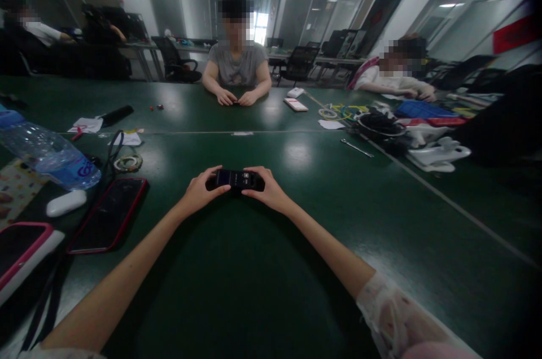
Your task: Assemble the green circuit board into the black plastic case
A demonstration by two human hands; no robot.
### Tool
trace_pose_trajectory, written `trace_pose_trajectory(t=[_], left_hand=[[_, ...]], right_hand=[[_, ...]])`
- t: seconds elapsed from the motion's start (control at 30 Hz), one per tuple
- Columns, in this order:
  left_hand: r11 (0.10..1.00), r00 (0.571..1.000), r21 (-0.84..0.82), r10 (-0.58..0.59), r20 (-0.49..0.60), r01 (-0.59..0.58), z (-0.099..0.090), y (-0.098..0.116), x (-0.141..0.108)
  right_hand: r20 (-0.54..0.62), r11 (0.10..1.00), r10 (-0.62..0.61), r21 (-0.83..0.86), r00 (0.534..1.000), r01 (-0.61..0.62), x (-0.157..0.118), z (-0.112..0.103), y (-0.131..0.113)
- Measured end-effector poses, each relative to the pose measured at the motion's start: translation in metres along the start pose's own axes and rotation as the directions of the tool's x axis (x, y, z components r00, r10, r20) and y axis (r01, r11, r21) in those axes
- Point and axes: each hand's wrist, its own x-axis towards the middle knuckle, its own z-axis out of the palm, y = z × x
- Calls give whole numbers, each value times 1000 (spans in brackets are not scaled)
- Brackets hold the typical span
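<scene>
A small black handheld device [234, 178] with a little screen and light markings lies lengthwise between my hands, on or just above the green table [237, 268]. My left hand [204, 188] grips its left end, thumb along the near side and fingers over the far side. At the opposite end my right hand [267, 187] holds it the same way. Both hands are closed on the device, and its ends are partly hidden by fingers. Its exact kind cannot be made out.
To the left are a red-edged phone [110, 215], a white earbud case [66, 202], a pink-cased phone [25, 246] and a tilted water bottle [55, 153]. A wrench [357, 148] and tangled cables [339, 112] lie right. Across the table sits a person [239, 62].
</scene>
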Motion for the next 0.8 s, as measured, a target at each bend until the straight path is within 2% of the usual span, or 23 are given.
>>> trace_pose_trajectory(t=[0.13,0.37,0.8], left_hand=[[997,1000,-69,-24,-5,24,0,2,0],[995,997,65,-70,-15,71,1,-4,1],[995,1000,93,-20,-20,21,3,-12,2]], right_hand=[[-16,1000,-27,8,1000,27,1,2,2],[-21,999,-17,50,1000,18,2,3,7],[-52,994,30,107,998,-25,3,6,12]])
